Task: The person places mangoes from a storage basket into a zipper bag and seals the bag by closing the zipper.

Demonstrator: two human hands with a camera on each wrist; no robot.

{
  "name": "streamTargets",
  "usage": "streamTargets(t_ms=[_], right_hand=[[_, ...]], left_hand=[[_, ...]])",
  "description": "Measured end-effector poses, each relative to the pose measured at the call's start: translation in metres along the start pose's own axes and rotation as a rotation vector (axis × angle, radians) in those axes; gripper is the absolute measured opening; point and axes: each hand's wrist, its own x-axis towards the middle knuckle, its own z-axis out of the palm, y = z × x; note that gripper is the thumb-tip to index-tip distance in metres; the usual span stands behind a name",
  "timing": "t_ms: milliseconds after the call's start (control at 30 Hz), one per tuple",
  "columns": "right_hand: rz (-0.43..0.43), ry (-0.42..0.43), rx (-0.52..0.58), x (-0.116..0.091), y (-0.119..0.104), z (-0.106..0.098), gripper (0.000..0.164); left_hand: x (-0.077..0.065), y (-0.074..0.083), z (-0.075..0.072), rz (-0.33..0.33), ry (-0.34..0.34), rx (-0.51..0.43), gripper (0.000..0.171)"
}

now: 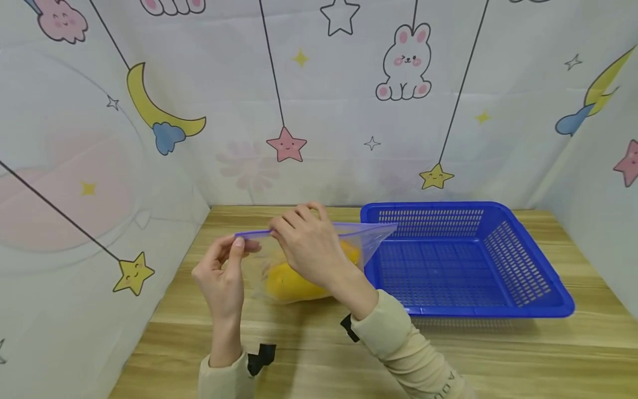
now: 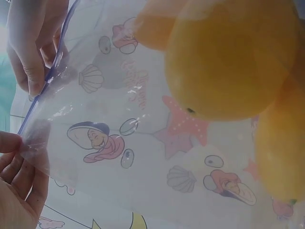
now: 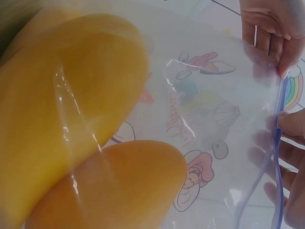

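A clear zip-top bag (image 1: 375, 239) with a purple seal strip hangs between both hands above the table. Several yellow mangoes (image 1: 291, 284) lie in its lower part; cartoon prints, shells and starfish mark the plastic in both wrist views. My left hand (image 1: 225, 280) pinches the left end of the seal between thumb and fingers. Right beside it, my right hand (image 1: 311, 244) crosses over the bag and pinches the purple strip (image 3: 282, 105) with its thumb and fingers. Towards the right end, the bag's mouth looks spread apart in the right wrist view.
A blue plastic basket (image 1: 543, 266) with slotted walls stands to the right of the bag, nothing visible inside. The wood-grain table (image 1: 179, 338) is enclosed by white cloth (image 1: 339, 111) printed with stars, moons and a rabbit.
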Motion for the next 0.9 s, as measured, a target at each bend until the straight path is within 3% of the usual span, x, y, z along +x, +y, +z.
streamTargets(t_ms=[900], right_hand=[[0.024, -0.014, 0.024, -0.0067, 0.0077, -0.0029, 0.015]], left_hand=[[0.0004, -0.0001, -0.0009, -0.004, 0.003, 0.003, 0.016]])
